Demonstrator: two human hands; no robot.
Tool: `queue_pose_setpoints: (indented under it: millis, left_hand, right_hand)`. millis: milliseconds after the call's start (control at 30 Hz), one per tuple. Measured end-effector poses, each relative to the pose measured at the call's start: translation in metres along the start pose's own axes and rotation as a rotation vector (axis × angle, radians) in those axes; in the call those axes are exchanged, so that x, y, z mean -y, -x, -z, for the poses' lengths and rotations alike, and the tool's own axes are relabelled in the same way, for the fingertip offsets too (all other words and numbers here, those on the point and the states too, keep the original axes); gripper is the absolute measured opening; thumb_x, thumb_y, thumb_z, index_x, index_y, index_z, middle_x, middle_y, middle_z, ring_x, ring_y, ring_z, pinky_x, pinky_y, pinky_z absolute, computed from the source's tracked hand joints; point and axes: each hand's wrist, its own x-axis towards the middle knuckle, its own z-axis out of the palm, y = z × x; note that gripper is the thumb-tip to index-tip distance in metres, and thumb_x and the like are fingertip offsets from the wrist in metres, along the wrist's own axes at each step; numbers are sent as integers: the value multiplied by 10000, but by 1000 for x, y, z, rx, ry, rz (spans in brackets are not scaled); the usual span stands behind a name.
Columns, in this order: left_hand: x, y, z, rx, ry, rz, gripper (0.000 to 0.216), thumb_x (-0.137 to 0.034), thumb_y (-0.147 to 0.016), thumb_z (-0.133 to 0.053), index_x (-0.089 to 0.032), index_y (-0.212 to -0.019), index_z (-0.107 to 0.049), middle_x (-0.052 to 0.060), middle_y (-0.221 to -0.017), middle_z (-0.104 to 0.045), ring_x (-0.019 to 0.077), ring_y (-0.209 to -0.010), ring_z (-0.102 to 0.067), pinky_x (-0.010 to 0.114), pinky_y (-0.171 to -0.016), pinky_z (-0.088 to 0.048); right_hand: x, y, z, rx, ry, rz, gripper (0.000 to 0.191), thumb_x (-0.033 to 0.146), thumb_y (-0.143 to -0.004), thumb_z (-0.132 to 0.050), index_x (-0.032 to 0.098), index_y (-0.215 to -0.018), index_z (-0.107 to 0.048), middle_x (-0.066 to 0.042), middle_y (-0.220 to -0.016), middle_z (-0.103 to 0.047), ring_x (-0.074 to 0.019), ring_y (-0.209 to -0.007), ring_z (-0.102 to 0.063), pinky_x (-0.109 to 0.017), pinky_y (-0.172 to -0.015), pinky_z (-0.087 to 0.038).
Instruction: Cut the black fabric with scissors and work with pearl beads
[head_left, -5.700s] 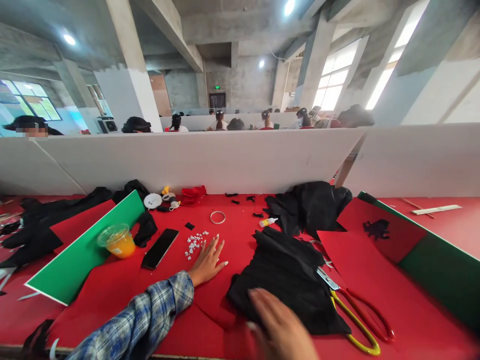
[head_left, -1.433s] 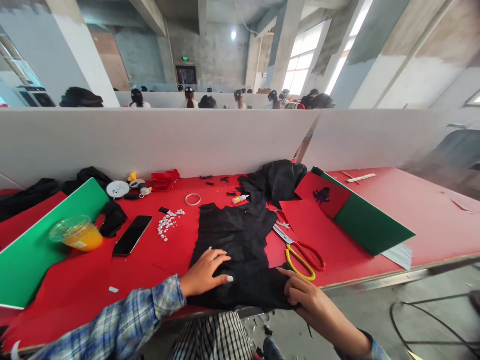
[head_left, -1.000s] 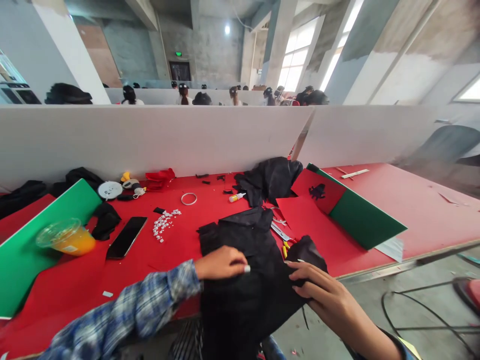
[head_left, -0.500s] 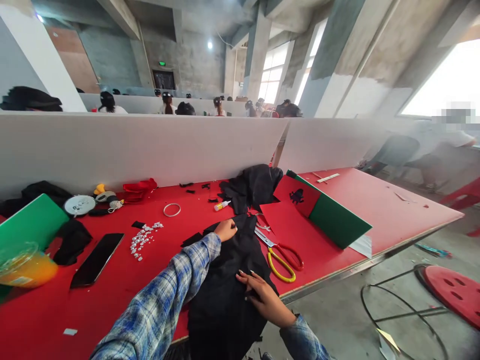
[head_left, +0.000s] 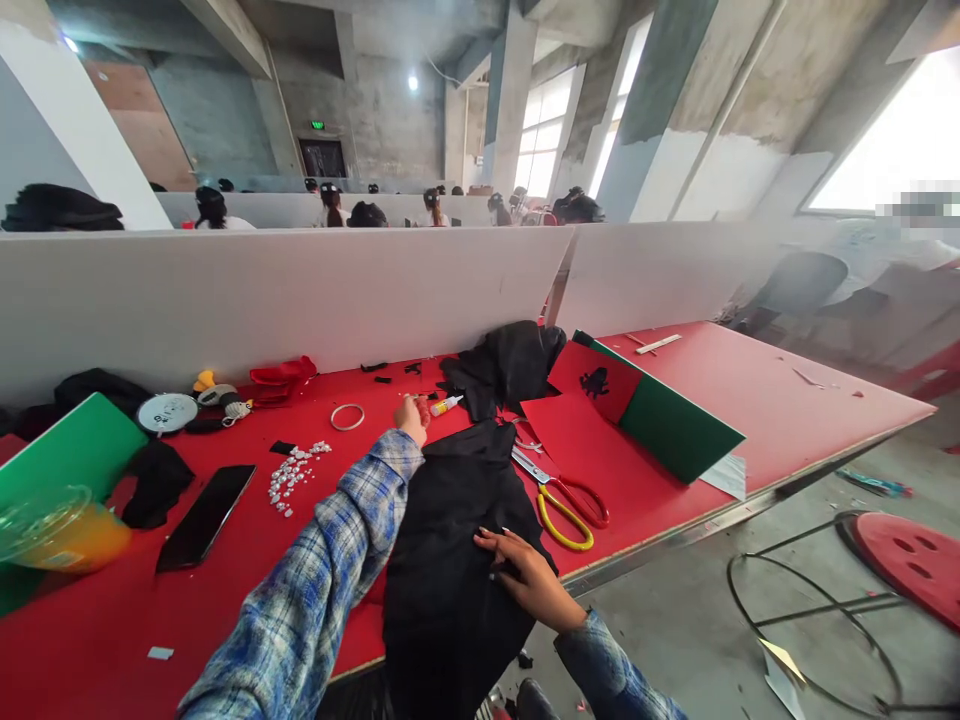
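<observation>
Black cloth [head_left: 465, 520] lies over the front edge of the red table and hangs down toward me. My right hand [head_left: 529, 575] rests on it with fingers spread, pressing lightly on the fabric. Beyond the cloth's far left corner, my left hand [head_left: 412, 418] reaches over the table; its fingers are blurred. Just right of those fingers lies a small white bottle with a yellow label [head_left: 448, 405], with a narrow gap between. Scissors [head_left: 559, 500] with one red and one yellow handle lie right of the cloth, blades partly beside a silvery metal tool [head_left: 527, 436].
A green-and-red folded board [head_left: 675, 425] stands at right. White beads [head_left: 292, 475], a ring [head_left: 347, 417], a phone [head_left: 206, 518] and an orange drink cup [head_left: 64, 530] are at left. A white partition [head_left: 285, 295] runs behind. A red stool [head_left: 911, 565] stands on the floor.
My left hand has left the black cloth and moved forward and left, close to the small bottle. The cloth's upper part now lies flatter. My right hand stays on the cloth.
</observation>
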Motion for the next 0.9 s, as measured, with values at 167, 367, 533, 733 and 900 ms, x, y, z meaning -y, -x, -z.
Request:
queue_pose_setpoints:
  millis: [167, 367, 533, 733, 900]
  left_hand:
    - [4, 59, -60, 819, -80, -16, 463, -193, -511, -848, -192, -946, -691, 36, -912, -691, 136, -751, -641, 238, -668, -494]
    - [9, 71, -78, 852, -553, -432, 351, -424, -825, -575, -108, -716, -681, 87, -791, -672, 195, -846, -625, 280, -770, -471]
    - [23, 61, -41, 933, -783, -427, 452, -238, -736, -677, -122, -1160, -573, 120, -1090, -624, 158, -777, -637, 277, -718, -495]
    - [44, 100, 20, 880, -1103, -406, 419, -324, -820, -584, -72, -1154, -573, 201, -1155, -571, 277, -1034, -596, 402, -907, -456]
    - [77, 154, 53, 814, -924, -287, 809, -519, -654, -717, -136, -1314, -449, 168, -1293, -535, 321, -1184, -506, 433, -996, -410]
  right_hand:
    - [1, -5, -3, -35, -34, -20, 284, 51, -695, -468, 222, -879, -600, -91, -1256, -616, -224, -1248, -495, -518, -1100, -276]
    - [0, -8, -6, -46, -38, -31, 319, 62, -682, -488, 215, -932, -614, -93, -1234, -631, -237, -1248, -495, -511, -1101, -268]
    - [1, -11, -7, -67, -70, -33, 178, 72, -688, -504, 217, -773, -561, -82, -1221, -642, -244, -1248, -494, -511, -1092, -273]
    - [4, -12, 2, -133, -149, -31, 133, 94, -701, -499, 211, -750, -539, -89, -1082, -701, -253, -1100, -607, -430, -931, -458]
    - [24, -22, 32, -261, 30, 37, 231, 79, -717, -456, 203, -845, -603, -59, -869, -713, -218, -845, -674, -345, -756, -521]
